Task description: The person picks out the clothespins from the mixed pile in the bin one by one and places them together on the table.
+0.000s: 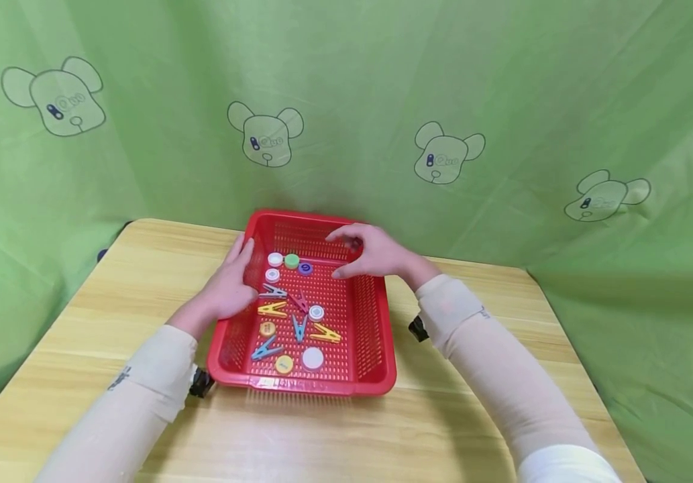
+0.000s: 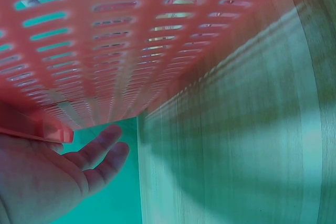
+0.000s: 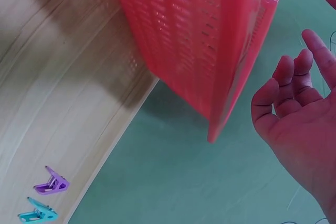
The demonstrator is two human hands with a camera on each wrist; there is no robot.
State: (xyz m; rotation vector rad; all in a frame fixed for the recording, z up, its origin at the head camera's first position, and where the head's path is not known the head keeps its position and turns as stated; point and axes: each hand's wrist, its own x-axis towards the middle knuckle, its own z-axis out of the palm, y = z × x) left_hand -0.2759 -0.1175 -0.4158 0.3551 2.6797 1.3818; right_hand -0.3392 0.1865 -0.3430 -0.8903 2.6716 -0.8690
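A red plastic basket (image 1: pixel 302 387) with slotted walls stands on the table. Inside lie several clothespins: yellow ones (image 1: pixel 325 333), light blue ones (image 1: pixel 265 349) and a dark pink one (image 1: pixel 300 302). Among them are round caps, including a white cap (image 1: pixel 312 358), a green cap (image 1: pixel 292 261) and a purple cap (image 1: pixel 305 268). My left hand (image 1: pixel 229 285) holds the basket's left rim, thumb over the inner side and fingers along the outside. Over the right rear of the basket is my right hand (image 1: pixel 373 252), thumb and forefinger apart, other fingers bent; no object shows between them.
A purple clothespin (image 3: pixel 52 182) and a teal clothespin (image 3: pixel 38 211) lie on the wooden table (image 1: pixel 443 429) outside the basket, in the right wrist view. Behind the table hangs a green curtain (image 1: pixel 352 60) with printed animal heads, close to the basket's rear.
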